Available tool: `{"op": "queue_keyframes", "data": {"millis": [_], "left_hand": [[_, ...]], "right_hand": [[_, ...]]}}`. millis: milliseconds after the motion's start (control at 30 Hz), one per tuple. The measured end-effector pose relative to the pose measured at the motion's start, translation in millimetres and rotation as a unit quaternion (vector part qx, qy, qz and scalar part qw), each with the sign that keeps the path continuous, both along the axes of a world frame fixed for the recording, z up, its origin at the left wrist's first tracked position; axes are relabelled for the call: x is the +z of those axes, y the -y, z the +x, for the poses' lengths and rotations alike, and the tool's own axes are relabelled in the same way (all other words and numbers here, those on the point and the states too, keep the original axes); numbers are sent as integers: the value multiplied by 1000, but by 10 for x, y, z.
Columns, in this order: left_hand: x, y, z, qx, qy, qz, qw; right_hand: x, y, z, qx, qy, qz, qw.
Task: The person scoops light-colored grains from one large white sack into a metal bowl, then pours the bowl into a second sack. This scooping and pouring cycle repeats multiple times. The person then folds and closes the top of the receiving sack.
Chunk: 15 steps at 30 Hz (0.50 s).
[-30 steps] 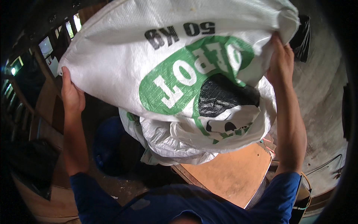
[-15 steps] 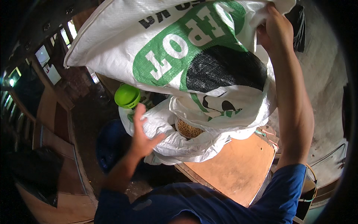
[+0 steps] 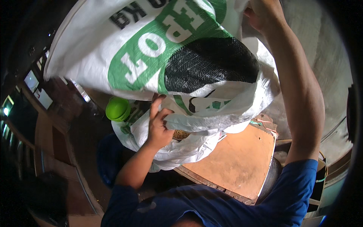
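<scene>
A large white woven sack with a green and black print hangs raised and tilted across the upper middle. My right hand is closed on its upper right part, with the arm stretched up; some fingers are hidden by the cloth. My left hand grips the folded lip of the raised sack with bent fingers, the index finger pointing up. Below it stands another white sack, its mouth gathered wide. Tan bean-like grains show in a small gap there, mostly covered by the lip and my hand.
A bright green bowl sits at the left edge of the lower sack. An orange-brown board lies to the right of the sacks. Dark blue plastic is at the lower left, and a grey wall rises at the right.
My left hand has moved right and up from open air, closing on the sack's lip. The raised sack has shifted left in view, and its lip now covers more of the grains.
</scene>
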<state>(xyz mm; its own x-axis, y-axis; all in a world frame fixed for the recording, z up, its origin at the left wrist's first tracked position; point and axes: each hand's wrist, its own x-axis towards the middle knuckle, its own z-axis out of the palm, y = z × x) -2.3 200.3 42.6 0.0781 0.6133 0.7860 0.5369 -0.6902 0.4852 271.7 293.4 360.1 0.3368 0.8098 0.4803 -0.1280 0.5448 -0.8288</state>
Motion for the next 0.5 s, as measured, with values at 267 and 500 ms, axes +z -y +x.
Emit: {"op": "queue_keyframes", "data": {"millis": [267, 500], "left_hand": [[895, 122, 37, -178, 85, -137, 971], [1442, -121, 559, -206, 208, -156, 943]], "right_hand": [[-725, -653, 1778, -34, 74, -120, 989], [-1726, 291, 2791, -29, 39, -234, 971]]}}
